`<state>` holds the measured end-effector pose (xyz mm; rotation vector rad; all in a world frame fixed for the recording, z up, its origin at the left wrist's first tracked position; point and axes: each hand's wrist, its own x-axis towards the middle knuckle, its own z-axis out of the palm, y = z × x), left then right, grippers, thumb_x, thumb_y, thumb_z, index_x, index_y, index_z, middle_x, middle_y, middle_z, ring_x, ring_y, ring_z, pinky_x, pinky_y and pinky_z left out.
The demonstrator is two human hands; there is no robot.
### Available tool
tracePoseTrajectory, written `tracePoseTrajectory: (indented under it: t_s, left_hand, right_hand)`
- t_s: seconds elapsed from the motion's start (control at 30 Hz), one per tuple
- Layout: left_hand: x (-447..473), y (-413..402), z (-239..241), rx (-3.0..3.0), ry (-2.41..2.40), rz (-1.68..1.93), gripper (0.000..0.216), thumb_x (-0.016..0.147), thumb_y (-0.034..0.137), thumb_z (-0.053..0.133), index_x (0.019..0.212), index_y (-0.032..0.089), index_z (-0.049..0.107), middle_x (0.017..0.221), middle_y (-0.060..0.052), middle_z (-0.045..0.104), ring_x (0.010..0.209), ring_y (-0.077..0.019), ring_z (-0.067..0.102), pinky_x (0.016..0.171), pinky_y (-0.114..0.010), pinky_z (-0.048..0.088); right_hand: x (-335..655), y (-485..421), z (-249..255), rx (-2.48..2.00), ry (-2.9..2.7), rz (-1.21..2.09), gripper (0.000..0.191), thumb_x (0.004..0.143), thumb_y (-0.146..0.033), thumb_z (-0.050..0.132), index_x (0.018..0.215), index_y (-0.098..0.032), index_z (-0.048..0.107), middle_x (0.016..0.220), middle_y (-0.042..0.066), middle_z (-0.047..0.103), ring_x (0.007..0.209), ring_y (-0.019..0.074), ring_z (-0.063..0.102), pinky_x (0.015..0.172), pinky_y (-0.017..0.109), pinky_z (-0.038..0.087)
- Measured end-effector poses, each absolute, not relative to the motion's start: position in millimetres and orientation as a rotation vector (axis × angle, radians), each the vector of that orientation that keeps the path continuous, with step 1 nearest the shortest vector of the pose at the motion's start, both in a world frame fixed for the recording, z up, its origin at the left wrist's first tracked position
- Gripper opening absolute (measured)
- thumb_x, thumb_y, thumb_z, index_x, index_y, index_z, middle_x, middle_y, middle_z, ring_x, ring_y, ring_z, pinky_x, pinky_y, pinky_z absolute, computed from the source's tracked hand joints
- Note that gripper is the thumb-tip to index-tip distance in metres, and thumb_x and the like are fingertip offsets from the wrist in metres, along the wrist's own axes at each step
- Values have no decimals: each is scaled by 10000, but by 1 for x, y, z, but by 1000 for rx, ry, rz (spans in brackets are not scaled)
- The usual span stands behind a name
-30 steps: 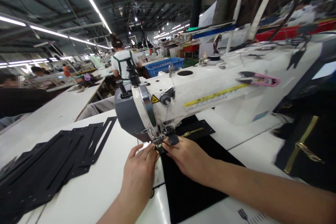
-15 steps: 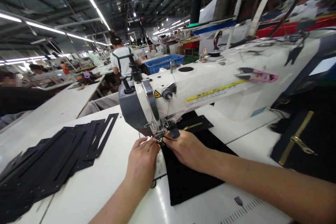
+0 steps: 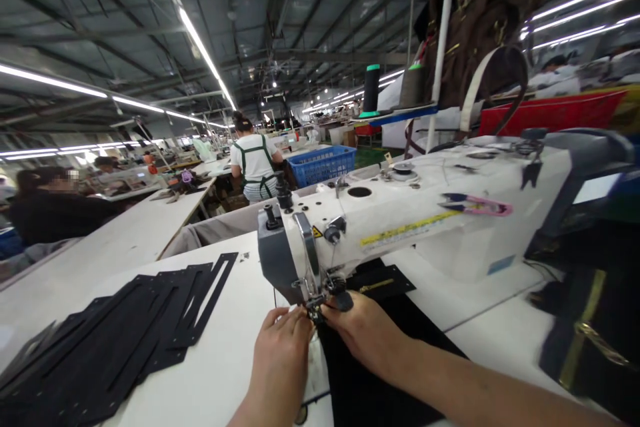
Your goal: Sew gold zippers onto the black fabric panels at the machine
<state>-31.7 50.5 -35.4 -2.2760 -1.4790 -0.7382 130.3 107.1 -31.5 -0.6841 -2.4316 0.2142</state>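
A black fabric panel (image 3: pixel 357 380) lies under the presser foot of a white sewing machine (image 3: pixel 410 230). At the left of the foot, my left hand (image 3: pixel 283 353) is closed, its fingertips bunched at the panel's edge by the needle. My right hand (image 3: pixel 367 330) pinches the panel just right of the foot, its forearm crossing over the cloth. The fingertips of both hands are partly hidden by the machine's needle parts. Behind my right hand, a black strip with a gold zipper (image 3: pixel 377 285) lies on the panel.
Slotted black pieces (image 3: pixel 135 320) are piled at the left. Pink-handled thread snips (image 3: pixel 477 205) rest on the machine arm. Another black piece with a gold zipper (image 3: pixel 583 327) lies at the right. Beyond are a blue basket (image 3: pixel 323 165) and a person (image 3: pixel 253 157) in a green-strapped apron.
The camera view has tilted up, so the machine and hands sit lower in the picture. Both hands stay at the presser foot, with little visible movement of the panel.
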Motion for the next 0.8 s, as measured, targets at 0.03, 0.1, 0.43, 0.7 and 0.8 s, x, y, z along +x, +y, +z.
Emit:
tracePoseTrajectory:
  t_s: [0.03, 0.1, 0.43, 0.7, 0.8]
  left_hand:
    - [-33, 50, -33, -2275, -1494, -740, 151, 817, 82, 455, 797, 170, 576, 847, -64, 684, 742, -201, 647, 734, -390, 497]
    - [-34, 45, -26, -2289, -1529, -740, 163, 806, 84, 466, 794, 179, 599, 891, -67, 681, 785, -213, 644, 753, -411, 498]
    - [-29, -39, -17, -2429, -1424, -899, 187, 841, 229, 445, 870, 248, 629, 964, -24, 672, 910, -211, 623, 835, -395, 482]
    - [-17, -56, -4, -2421, -1517, -747, 236, 829, 176, 451, 1002, 224, 605, 1090, -58, 634, 977, -239, 600, 831, -447, 498]
    - [-16, -52, -9, -2420, -1552, -650, 294, 813, 142, 457, 1072, 208, 578, 1166, -77, 590, 1035, -252, 568, 863, -462, 480]
  right_hand:
    - [134, 109, -31, -745, -2439, 172, 157, 822, -155, 500, 917, -156, 625, 960, 77, 653, 921, 204, 582, 888, 374, 430]
    - [147, 108, -32, -905, -2439, 51, 280, 794, -273, 562, 1021, -115, 605, 1070, 147, 614, 1035, 282, 533, 932, 489, 376]
    - [218, 21, -35, -745, -2562, -395, 473, 688, -70, 411, 1137, -43, 557, 1131, 164, 590, 960, 290, 585, 754, 418, 542]
    - [216, 12, -35, -564, -2502, -399, 423, 733, -2, 332, 1077, 29, 576, 920, 181, 665, 768, 237, 643, 672, 336, 558]
    - [213, -1, -38, -525, -2496, -214, 407, 773, -32, 360, 1129, 6, 554, 982, 167, 653, 836, 236, 632, 726, 328, 542]
